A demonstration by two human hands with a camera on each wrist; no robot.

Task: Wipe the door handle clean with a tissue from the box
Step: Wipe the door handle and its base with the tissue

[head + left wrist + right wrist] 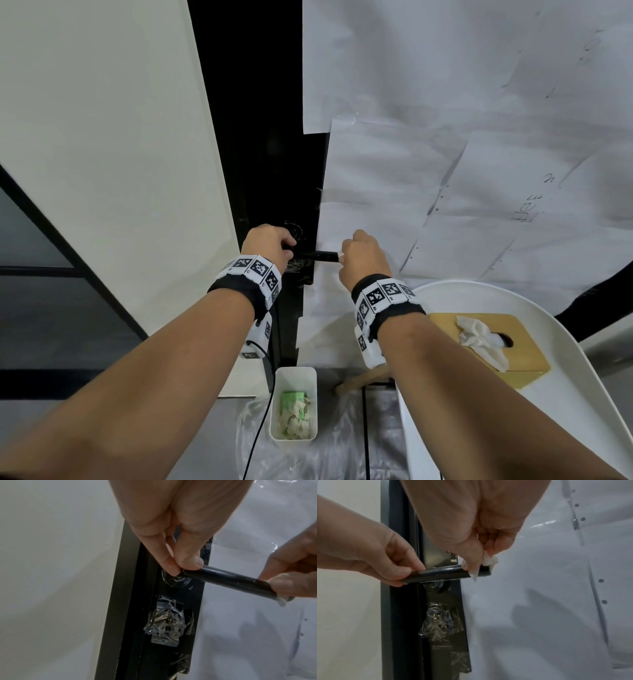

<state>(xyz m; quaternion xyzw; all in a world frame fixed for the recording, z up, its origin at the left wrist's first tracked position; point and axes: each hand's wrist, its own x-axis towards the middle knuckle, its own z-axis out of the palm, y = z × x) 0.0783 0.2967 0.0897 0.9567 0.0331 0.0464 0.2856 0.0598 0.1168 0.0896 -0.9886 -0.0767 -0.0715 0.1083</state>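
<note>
1. Head view is showing the tissue box (493,346) sitting on a white tray (582,394) at the right, and a white bin (294,407) of used tissues lying near on the floor; neither wrist view is catching these.
2. Left wrist view is showing the left hand (171,524) pinching the door handle (223,580) at its pivot end.
3. Right wrist view is showing the right hand (476,524) with fingers clamped on a tissue (489,561), pressing it against the handle's free right end.
</note>
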